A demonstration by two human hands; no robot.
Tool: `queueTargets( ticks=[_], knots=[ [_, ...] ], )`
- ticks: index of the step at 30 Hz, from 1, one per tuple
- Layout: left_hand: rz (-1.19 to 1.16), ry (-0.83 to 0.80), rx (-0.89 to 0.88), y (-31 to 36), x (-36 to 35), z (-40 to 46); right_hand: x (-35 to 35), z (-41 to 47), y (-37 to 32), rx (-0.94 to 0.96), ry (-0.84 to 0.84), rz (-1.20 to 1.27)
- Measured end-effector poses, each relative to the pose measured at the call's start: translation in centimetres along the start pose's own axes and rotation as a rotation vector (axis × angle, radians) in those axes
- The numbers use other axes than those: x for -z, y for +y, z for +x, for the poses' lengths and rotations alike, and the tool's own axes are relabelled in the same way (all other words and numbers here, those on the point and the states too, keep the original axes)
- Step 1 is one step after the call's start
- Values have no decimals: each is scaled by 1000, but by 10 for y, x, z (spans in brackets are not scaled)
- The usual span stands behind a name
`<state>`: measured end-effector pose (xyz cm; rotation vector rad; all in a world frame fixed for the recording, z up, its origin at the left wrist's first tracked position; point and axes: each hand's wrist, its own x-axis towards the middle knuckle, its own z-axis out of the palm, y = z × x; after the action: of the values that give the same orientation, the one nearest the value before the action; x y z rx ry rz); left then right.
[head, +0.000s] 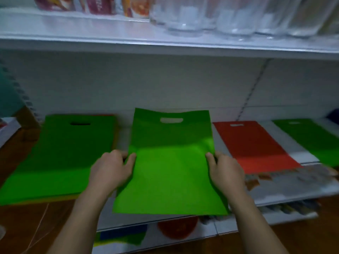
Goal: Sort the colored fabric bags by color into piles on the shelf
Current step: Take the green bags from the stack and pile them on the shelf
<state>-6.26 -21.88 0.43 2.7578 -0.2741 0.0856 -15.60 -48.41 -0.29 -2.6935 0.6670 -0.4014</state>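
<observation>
Both hands hold one green bag (170, 162) by its long side edges, left hand (110, 169) and right hand (225, 173) each pinching it thumb-on-top above the shelf (275, 191), handle slot far. Green piles lie left (60, 154) and far right (315, 138), the left one nearer; a red bag (256, 145) lies between. No legible writing.

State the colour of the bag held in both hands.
Bright green: the flat fabric bag, seen in the head view.

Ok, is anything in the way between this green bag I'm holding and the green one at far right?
Yes. The red bag lies flat on the shelf between the held green bag and the far-right green bag; carry it over the red one.
</observation>
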Motion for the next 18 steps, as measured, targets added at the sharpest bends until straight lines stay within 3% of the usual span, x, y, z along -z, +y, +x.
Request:
queueTargets(
  ticks=[11, 18],
  knots=[
    [-46, -164, -479, 281, -113, -67, 120, -93, 274, -458, 193, -148],
    [-109, -300, -609, 378, -160, -101, 158, -128, 370, -624, 270, -224]
  ],
)
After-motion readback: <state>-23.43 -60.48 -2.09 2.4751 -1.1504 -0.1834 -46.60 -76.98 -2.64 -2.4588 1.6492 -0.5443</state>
